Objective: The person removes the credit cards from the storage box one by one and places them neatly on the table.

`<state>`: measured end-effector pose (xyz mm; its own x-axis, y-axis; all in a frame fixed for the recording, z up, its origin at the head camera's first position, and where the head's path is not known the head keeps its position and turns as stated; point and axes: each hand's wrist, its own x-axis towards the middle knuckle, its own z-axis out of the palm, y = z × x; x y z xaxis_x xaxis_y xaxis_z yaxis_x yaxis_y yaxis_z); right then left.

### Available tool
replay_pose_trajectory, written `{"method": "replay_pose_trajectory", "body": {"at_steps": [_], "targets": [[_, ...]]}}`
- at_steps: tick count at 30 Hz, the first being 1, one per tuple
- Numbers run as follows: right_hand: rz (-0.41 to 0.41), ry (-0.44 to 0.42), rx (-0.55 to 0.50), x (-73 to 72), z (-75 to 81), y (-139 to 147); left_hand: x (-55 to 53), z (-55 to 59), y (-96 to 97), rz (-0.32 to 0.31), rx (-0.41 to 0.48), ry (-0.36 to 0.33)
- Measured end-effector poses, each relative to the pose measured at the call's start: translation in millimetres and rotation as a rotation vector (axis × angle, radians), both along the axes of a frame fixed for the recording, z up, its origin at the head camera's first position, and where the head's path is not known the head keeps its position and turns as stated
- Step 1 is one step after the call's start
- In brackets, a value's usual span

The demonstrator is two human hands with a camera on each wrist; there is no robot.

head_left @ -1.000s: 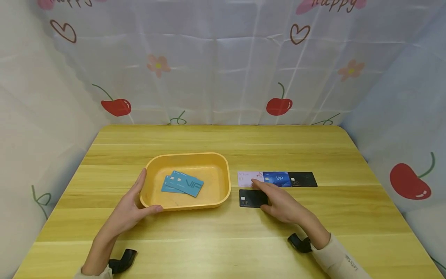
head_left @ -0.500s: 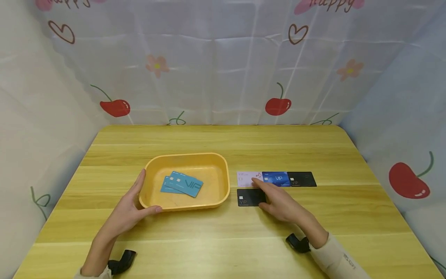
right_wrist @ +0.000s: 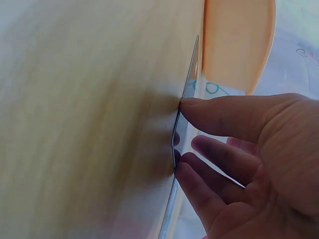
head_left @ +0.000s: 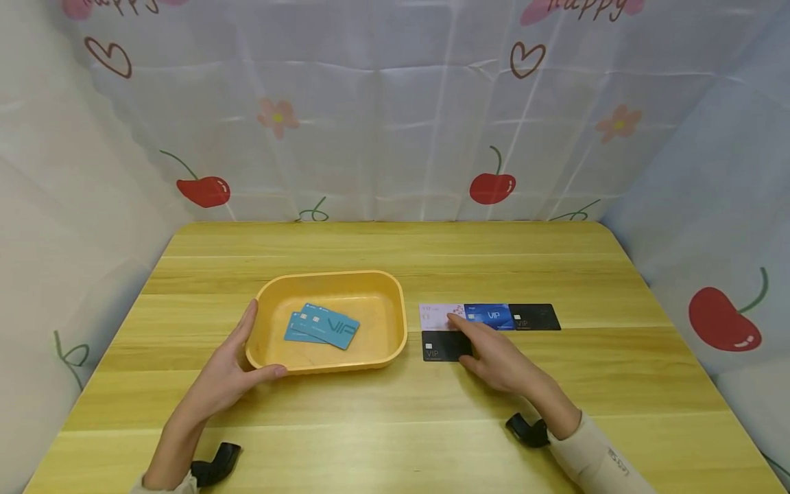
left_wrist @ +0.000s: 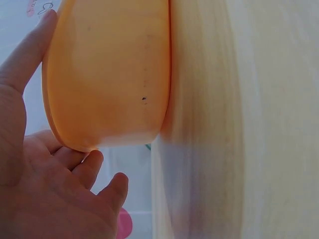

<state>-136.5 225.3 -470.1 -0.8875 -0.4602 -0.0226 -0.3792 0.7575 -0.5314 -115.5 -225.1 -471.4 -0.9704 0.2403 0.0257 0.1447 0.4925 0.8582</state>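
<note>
A yellow plastic tray (head_left: 378, 333) sits left of centre on the table, holding several overlapping teal VIP cards (head_left: 338, 328). My left hand (head_left: 223, 374) grips its left end, thumb along the near rim and fingers at the far left corner. My right hand (head_left: 501, 358) holds a black VIP card (head_left: 444, 348) at its right part, thumb at the near edge and fingertips beyond it. The right wrist view has this black card (right_wrist: 185, 117) edge-on under the thumb, low on the tabletop. Its right end is hidden by the hand in the head view.
Right of the tray, a row of cards lies edge to edge: a white one with a floral print (head_left: 435, 315), a blue one (head_left: 494, 316) and another black one (head_left: 535, 317). The wooden table (head_left: 370, 432) ends at a printed curtain (head_left: 382, 137).
The lower black card has slid away from me, up against the white card's near edge, guided by my right hand. My left hand and the tray keep their places.
</note>
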Motion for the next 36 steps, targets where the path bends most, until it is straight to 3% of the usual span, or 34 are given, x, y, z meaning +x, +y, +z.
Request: {"method": "replay_pose_trajectory", "body": {"at_steps": [10,17,25,36], "targets": [[0.007,0.019,-0.034,0.6,-0.4,1,2.3,0.4,1.0,0.001,0.004,-0.008],[-0.018,0.063,-0.169,4.9,6.2,-3,0.9,-0.3,1.8,-0.002,0.013,-0.008],[0.004,0.192,-0.284,7.7,19.1,-23,0.7,-2.4,1.0,-0.006,0.014,0.004],[0.090,0.223,-0.355,3.2,31.1,-59,-0.3,1.5,1.1,-0.009,0.030,0.006]]}}
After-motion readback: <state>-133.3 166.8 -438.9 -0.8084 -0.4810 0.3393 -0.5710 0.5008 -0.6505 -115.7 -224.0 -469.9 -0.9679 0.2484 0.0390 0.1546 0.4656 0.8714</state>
